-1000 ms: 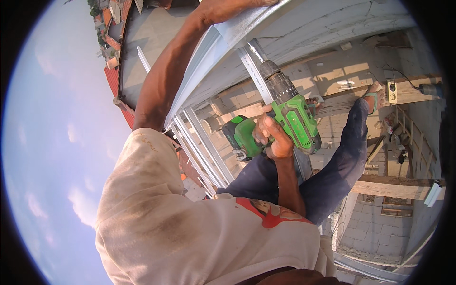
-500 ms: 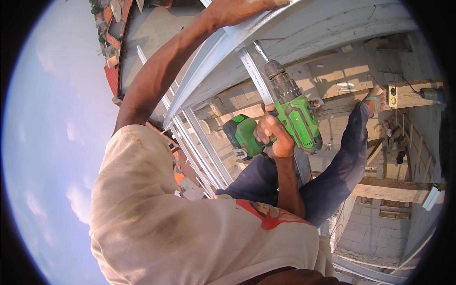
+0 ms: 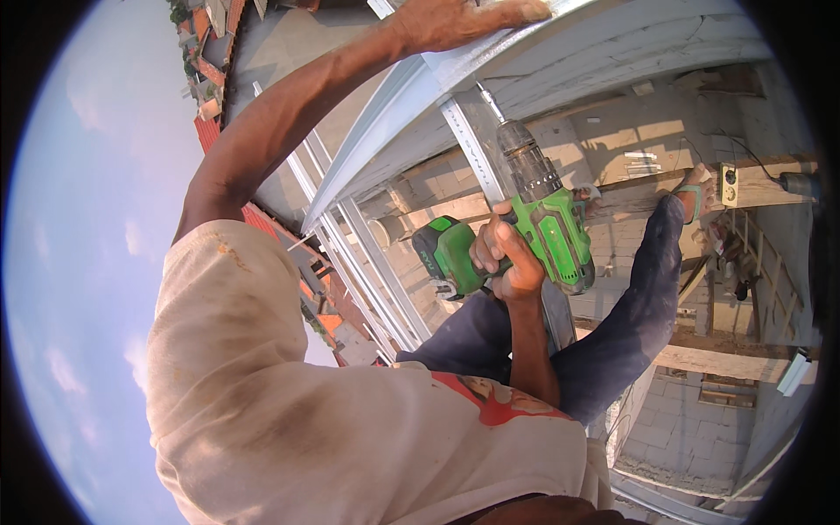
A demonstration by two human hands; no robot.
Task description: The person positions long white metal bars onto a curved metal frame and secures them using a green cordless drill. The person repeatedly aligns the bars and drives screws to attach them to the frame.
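My right hand (image 3: 509, 258) is wrapped round the handle of a green and black cordless drill (image 3: 553, 232). The drill's battery points left, its dark chuck points up, and a long silver driver bit (image 3: 492, 103) extends from it. The bit's tip is close to the lower edge of a shiny metal channel (image 3: 455, 68); whether they touch I cannot tell. Overhead, my left hand (image 3: 455, 22) grips the upper edge of that channel, thumb stretched along it, other fingers partly cut off by the picture's top. A printed metal strut (image 3: 472, 144) runs down behind the drill.
Several metal profiles (image 3: 363, 271) slope down at centre left. Beneath me are wooden beams (image 3: 726, 357) and a block-walled room far below. My sandalled foot (image 3: 696, 194) rests on a beam beside a yellowish power socket (image 3: 728, 185) with a cable. Tiled roofs (image 3: 208, 131) lie beyond at upper left.
My left hand has shifted slightly right along the channel, and its elbow has swung left. The drill has moved a little right and down in my right hand. The whole view has shifted slightly.
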